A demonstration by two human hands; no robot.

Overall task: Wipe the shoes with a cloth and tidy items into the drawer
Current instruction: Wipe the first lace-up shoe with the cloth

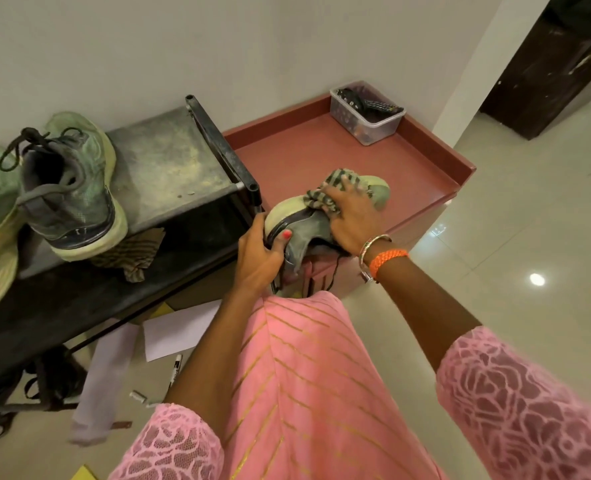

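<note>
Head view shows my left hand point(257, 258) gripping the heel of one shoe point(297, 220) to steady it over the red cabinet top point(321, 147), while my right hand point(351, 216) presses the striped cloth point(325, 195) flat against its side. I count two shoes; the second shoe point(69, 188) waits on the dusty rack point(169, 168), perhaps atop another rag.

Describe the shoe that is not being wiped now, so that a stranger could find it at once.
Look at the dark dusty shoe rack against the wall. The green sneaker stands on its top shelf, no hand on it, laces loose. The other shoe is gripped by the left hand over the pink cabinet.
</note>
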